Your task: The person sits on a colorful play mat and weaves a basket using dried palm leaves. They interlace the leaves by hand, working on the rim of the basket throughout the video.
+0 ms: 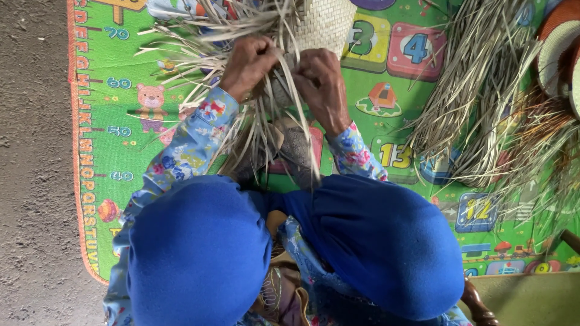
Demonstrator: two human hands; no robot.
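Observation:
My left hand (249,63) and my right hand (322,84) are close together over a half-woven mat of pale dried leaf strips (326,23). Both hands pinch loose strips (284,90) at the mat's unfinished edge, with long ends hanging down toward my knees. My sleeves are floral blue, and my legs, covered in blue cloth (386,241), fill the lower part of the view. A foot (296,148) shows under the hanging strips.
I sit on a bright green play mat (121,121) with printed letters, numbers and animals. A loose bundle of dried strips (477,90) lies at the right, beside woven round items (559,42) at the top right. Bare grey floor (33,163) lies left.

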